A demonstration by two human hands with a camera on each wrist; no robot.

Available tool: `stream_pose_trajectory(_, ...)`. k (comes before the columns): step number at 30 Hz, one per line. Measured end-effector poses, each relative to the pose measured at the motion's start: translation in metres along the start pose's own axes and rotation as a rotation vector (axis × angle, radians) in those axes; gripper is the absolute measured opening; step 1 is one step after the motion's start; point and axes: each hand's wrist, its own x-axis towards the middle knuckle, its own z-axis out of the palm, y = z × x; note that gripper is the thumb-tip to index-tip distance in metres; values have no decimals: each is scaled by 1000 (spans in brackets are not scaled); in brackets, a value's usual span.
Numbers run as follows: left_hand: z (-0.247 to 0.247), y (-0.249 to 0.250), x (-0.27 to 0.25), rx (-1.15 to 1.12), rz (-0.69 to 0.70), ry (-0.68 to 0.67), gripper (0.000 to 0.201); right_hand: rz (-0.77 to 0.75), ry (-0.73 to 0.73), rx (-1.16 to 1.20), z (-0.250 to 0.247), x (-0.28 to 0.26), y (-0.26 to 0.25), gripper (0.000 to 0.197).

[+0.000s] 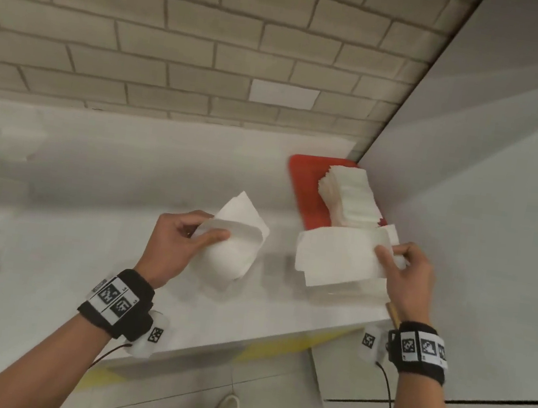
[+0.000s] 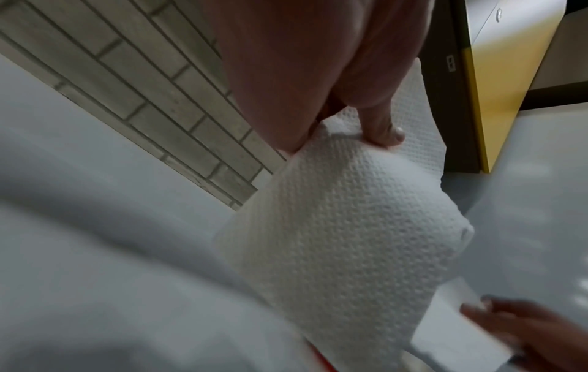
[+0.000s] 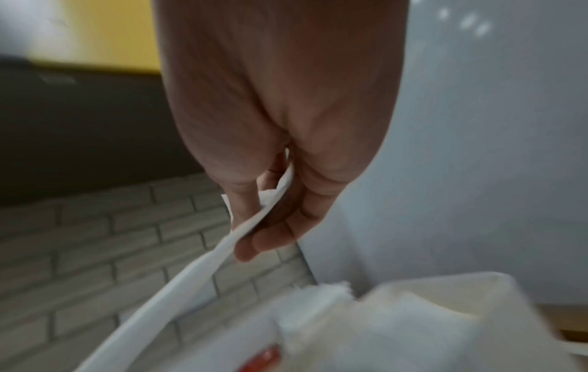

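Observation:
My left hand [image 1: 184, 239] pinches a folded white paper napkin [image 1: 239, 234] above the white counter, thumb on top; the left wrist view shows its dimpled surface [image 2: 343, 226] bulging below the fingers. My right hand [image 1: 399, 272] pinches the right edge of another flat white napkin [image 1: 339, 257], held just above a low stack of napkins [image 1: 349, 288] near the counter's front edge. In the right wrist view this napkin [image 3: 197, 271] runs edge-on from the fingers [image 3: 270, 239]. A tall pile of folded napkins [image 1: 350, 197] stands on a red tray [image 1: 307, 188] in the corner.
A white counter [image 1: 88, 214] runs along a tiled wall [image 1: 180, 38]. A white panel [image 1: 505, 166] closes the right side. The counter's front edge [image 1: 208, 343] lies close to my wrists, with floor tiles and a shoe [image 1: 229, 404] below.

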Motion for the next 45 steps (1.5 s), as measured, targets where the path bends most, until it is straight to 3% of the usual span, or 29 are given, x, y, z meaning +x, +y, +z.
stream_pose_trajectory(4, 59, -7, 0, -30, -24, -19, 14, 153, -132, -118, 3, 30, 81, 20)
stream_pose_trajectory(7, 95, -8, -2, -50, -38, -31, 12, 201, -68, -119, 8, 35, 107, 18)
stream_pose_trajectory(13, 141, -12, 2, -21, -57, -45, 11, 222, 119, 9, 12, 25, 107, 18)
stream_pose_trajectory(19, 170, -16, 11, 12, -52, -32, 18, 186, 2, 140, 17, 28, 111, 19)
stream_pose_trajectory(24, 182, -19, 19, 29, -29, -15, 19, 202, -3, 184, 18, 36, 97, 22)
stream_pose_trajectory(28, 186, -20, 24, 34, -13, -8, 15, 91, -168, -46, 30, 32, 96, 19)
stream_pose_trajectory(32, 189, -18, 29, 41, -10, -17, 18, -53, -119, -302, 16, 42, 103, 30)
stream_pose_trajectory(38, 190, -19, 36, 64, -17, -62, 15, -46, -124, -493, 7, 71, 126, 34)
stream_pose_trajectory(45, 184, -19, 46, 61, -15, -36, 18, -26, -99, -575, 22, 63, 120, 40)
